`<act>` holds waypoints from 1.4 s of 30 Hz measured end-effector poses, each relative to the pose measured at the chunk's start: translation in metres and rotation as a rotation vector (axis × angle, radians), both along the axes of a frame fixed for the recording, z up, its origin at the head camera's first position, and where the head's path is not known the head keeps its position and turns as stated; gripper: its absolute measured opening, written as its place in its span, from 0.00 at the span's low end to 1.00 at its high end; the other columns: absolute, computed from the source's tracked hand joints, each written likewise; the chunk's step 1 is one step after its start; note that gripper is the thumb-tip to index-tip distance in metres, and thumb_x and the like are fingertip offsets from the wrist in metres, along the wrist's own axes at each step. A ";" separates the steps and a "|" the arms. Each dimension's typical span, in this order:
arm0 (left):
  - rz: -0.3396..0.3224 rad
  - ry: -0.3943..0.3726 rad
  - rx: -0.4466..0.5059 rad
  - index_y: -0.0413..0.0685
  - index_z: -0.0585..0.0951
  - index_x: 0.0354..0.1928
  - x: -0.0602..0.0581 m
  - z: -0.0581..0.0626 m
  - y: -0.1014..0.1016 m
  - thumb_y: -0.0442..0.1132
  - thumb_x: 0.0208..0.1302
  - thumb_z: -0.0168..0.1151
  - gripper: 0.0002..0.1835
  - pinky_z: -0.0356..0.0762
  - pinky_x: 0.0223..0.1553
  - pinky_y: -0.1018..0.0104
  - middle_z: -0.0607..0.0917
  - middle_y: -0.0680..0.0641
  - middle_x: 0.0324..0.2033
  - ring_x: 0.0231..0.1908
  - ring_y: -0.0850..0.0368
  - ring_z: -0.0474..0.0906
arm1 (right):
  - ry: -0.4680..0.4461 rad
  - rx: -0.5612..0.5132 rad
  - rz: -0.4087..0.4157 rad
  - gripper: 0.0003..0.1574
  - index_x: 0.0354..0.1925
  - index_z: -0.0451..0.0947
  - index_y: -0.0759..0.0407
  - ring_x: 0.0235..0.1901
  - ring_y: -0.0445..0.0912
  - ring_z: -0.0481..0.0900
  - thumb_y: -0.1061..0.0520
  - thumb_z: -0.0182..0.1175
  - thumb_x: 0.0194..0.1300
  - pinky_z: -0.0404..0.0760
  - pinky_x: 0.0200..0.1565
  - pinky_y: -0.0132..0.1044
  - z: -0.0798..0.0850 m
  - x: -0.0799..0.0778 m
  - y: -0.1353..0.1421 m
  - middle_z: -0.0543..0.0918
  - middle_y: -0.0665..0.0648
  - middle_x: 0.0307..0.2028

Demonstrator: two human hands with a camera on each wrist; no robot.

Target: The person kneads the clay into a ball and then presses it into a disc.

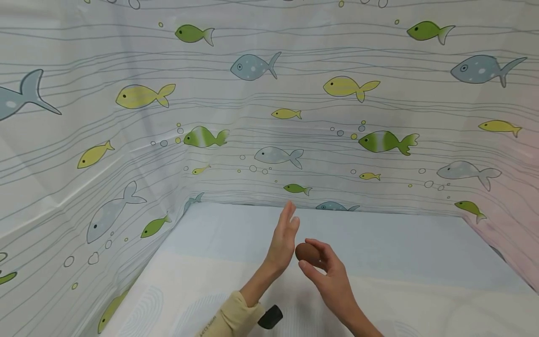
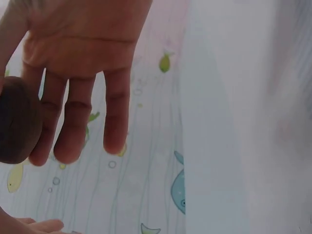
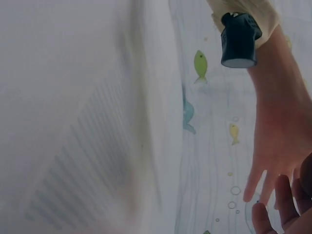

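Note:
A smooth brown egg-shaped object (image 1: 307, 253) is pinched between the thumb and fingers of my right hand (image 1: 334, 281), above the bed-like surface. Just left of it, my left hand (image 1: 281, 245) is held up with straight fingers, its palm facing the object. The left wrist view shows that bare palm (image 2: 85, 44) with fingers spread a little, and the brown object (image 2: 18, 122) close by the thumb side. At the lower right of the right wrist view are my right fingers (image 3: 287, 209), with the object (image 3: 307, 178) partly cut off by the frame edge.
A pale blue and white sheet (image 1: 236, 229) covers the flat surface below. Fish-printed curtains (image 1: 303, 135) surround it at the back and sides. A black wrist camera (image 1: 270, 317) sits by the cream sleeve (image 1: 236, 314) on my left arm.

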State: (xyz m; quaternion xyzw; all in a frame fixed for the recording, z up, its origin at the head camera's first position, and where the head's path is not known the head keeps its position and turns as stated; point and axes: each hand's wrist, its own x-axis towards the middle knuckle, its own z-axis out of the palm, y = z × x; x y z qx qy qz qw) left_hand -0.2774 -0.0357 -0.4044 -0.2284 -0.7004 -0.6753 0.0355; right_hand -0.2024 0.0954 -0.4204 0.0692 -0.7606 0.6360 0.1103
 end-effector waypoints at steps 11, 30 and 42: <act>-0.027 0.012 -0.164 0.52 0.60 0.75 0.006 -0.005 -0.009 0.48 0.78 0.46 0.28 0.63 0.67 0.45 0.66 0.49 0.72 0.72 0.49 0.60 | 0.018 0.097 -0.046 0.29 0.62 0.73 0.47 0.46 0.44 0.82 0.52 0.67 0.64 0.81 0.46 0.35 -0.004 -0.003 0.021 0.81 0.52 0.51; 0.042 0.186 -0.534 0.57 0.62 0.75 0.010 -0.016 -0.036 0.58 0.74 0.48 0.32 0.57 0.70 0.44 0.61 0.52 0.74 0.74 0.53 0.54 | -0.189 0.462 -0.086 0.32 0.62 0.73 0.45 0.39 0.42 0.78 0.39 0.65 0.64 0.78 0.37 0.34 -0.022 -0.005 0.077 0.83 0.50 0.43; 0.081 0.215 -0.584 0.56 0.64 0.74 0.009 -0.029 -0.049 0.59 0.73 0.49 0.32 0.57 0.69 0.40 0.62 0.49 0.74 0.74 0.49 0.54 | -0.122 1.108 -0.066 0.21 0.51 0.79 0.48 0.38 0.43 0.76 0.45 0.66 0.62 0.74 0.35 0.43 -0.041 0.008 0.096 0.80 0.45 0.39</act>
